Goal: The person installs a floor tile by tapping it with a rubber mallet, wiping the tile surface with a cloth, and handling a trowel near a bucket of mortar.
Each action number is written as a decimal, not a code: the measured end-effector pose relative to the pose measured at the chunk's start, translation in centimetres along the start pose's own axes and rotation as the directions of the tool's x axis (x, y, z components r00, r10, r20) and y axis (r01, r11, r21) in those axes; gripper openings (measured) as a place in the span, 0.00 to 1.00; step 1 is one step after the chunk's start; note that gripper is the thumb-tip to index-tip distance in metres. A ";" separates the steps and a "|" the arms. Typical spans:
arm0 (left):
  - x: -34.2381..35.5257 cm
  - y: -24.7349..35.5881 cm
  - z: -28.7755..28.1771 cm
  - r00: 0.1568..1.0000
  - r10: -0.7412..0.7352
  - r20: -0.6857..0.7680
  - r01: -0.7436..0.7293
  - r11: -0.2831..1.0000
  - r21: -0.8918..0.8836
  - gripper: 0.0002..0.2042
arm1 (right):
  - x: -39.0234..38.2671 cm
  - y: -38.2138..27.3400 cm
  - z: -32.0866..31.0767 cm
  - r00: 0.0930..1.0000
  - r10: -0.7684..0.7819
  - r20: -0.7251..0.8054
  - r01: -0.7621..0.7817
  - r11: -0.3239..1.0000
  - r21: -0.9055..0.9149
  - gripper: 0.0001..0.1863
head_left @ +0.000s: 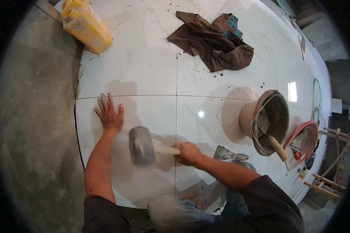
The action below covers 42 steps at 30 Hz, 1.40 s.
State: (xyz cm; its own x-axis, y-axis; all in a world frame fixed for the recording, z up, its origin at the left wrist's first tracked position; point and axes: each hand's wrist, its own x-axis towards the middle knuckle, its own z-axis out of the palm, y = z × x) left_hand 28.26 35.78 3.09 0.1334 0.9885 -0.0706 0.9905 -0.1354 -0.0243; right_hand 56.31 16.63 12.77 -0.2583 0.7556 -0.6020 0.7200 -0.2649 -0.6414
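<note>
My left hand lies with spread fingers on a large white floor tile, close to the joint with the tile beyond it. In my right hand is the wooden handle of a rubber mallet. Its dark grey head, slightly blurred, hangs over the same tile, to the right of my left forearm; I cannot tell whether it touches the surface. Just right of my right wrist, a putty knife crusted with mortar rests on the tiles.
A mortar-caked bucket with a wooden-handled trowel stands at right, beside a red basin. Brown cloth lies on the far tiles. At far left is a yellow jerrycan. Bare concrete borders the tile edge.
</note>
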 end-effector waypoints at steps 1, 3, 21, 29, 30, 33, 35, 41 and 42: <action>0.3 0.4 0.1 1.000 0.002 -0.006 -0.002 1.000 -0.004 0.36 | 1.1 1.5 0.2 0.994 0.101 0.036 -0.098 0.991 -0.090 0.10; -0.1 0.4 0.3 0.998 -0.030 0.052 0.027 0.998 0.048 0.36 | 2.1 0.7 0.3 0.987 0.141 0.079 -0.135 0.988 -0.077 0.11; 0.0 0.3 0.1 0.999 -0.017 0.028 0.017 1.000 0.005 0.37 | -0.2 1.3 0.7 0.982 -0.054 -0.183 0.068 0.995 0.069 0.10; -0.3 0.4 0.0 1.000 -0.013 0.017 0.013 0.999 0.030 0.36 | -2.0 3.0 2.8 0.986 0.078 -0.147 -0.065 0.994 0.085 0.10; -0.2 0.5 0.1 0.999 -0.027 0.030 0.025 0.998 0.057 0.36 | -2.2 3.3 2.5 0.988 0.085 -0.129 -0.075 0.994 0.080 0.10; -0.1 0.8 0.4 0.999 -0.042 0.021 0.042 0.999 0.006 0.36 | -5.0 1.4 0.9 0.989 0.088 -0.121 -0.063 0.979 0.195 0.10; -0.6 0.1 0.8 0.999 -0.046 -0.007 0.045 0.999 -0.011 0.36 | -7.0 0.8 0.6 0.987 0.073 -0.143 -0.026 0.952 0.306 0.11; -4.2 11.5 2.6 0.966 0.235 -0.107 -0.241 0.969 -0.048 0.37 | -13.2 5.8 3.7 0.836 0.431 -0.340 -0.208 0.822 0.531 0.21; -5.4 16.3 0.7 0.966 0.259 -0.013 -0.255 0.942 -0.216 0.38 | -13.5 6.1 3.5 0.834 0.433 -0.342 -0.212 0.823 0.526 0.21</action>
State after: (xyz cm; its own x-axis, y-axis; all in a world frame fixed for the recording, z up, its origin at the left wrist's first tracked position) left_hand 43.68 28.24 2.36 0.3855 0.9206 -0.0620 0.9066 -0.3655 0.2108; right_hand 61.91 2.77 15.34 0.3172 0.7203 -0.6169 0.3085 -0.6935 -0.6511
